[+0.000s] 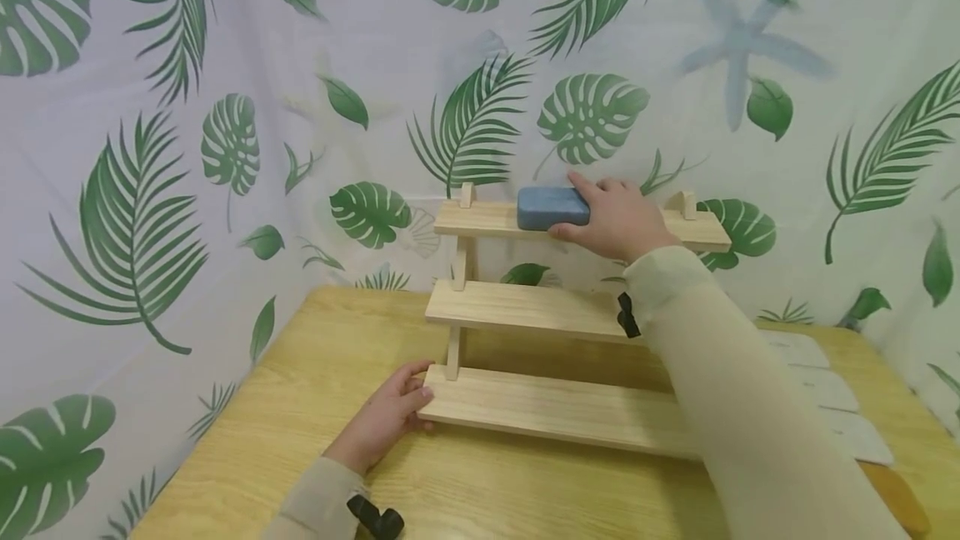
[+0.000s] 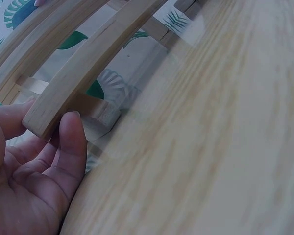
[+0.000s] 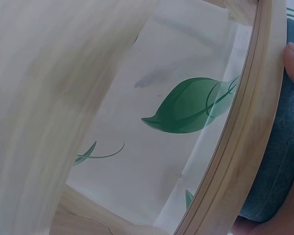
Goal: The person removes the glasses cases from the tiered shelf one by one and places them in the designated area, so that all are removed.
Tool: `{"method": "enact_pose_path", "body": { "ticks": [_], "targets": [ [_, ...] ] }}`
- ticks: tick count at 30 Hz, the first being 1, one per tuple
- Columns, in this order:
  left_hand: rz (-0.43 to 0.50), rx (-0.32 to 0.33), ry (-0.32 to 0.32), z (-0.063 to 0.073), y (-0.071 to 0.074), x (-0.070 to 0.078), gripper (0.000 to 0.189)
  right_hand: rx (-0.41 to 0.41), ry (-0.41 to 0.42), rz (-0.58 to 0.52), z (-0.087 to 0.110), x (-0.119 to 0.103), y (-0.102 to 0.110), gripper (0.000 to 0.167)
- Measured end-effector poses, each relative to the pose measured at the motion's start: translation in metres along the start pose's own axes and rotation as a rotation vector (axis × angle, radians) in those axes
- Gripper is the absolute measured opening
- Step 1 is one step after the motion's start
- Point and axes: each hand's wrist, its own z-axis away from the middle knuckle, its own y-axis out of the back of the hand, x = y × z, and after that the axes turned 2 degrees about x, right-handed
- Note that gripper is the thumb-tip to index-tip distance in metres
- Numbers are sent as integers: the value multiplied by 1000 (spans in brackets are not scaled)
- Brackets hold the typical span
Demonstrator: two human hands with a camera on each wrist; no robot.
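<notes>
A three-tier light wooden shelf stand [image 1: 525, 307] stands on the table against the patterned backdrop. On its top tier sits a blue block with rounded edges [image 1: 551, 208], also seen as a dark teal side [image 3: 277, 161] in the right wrist view; its exact kind cannot be told. My right hand [image 1: 618, 219] holds the block's right part, thumb at the front and fingers over the top and back. Down at the left end of the lowest tier, my left hand [image 1: 390, 407] grips the board [image 2: 83, 73], thumb on top and fingers underneath.
Several pale flat rounded pieces [image 1: 855, 436] lie in a row on the wooden table [image 1: 300, 390], right of the stand. Beside them is an orange-brown flat piece [image 1: 892, 494], partly behind my right sleeve. A leaf-printed cloth [image 1: 360, 65] hangs close behind the stand.
</notes>
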Motion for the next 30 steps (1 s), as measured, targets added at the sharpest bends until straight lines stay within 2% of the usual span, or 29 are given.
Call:
{"method": "enact_pose_path", "body": {
  "ticks": [16,30],
  "targets": [
    [-4,4,-2,-1,-1,3,59,17,11,45,7,1,1,97],
    [-10,15,-6,0,0,3,58,42,17,38,11,0,1,95]
  ]
}}
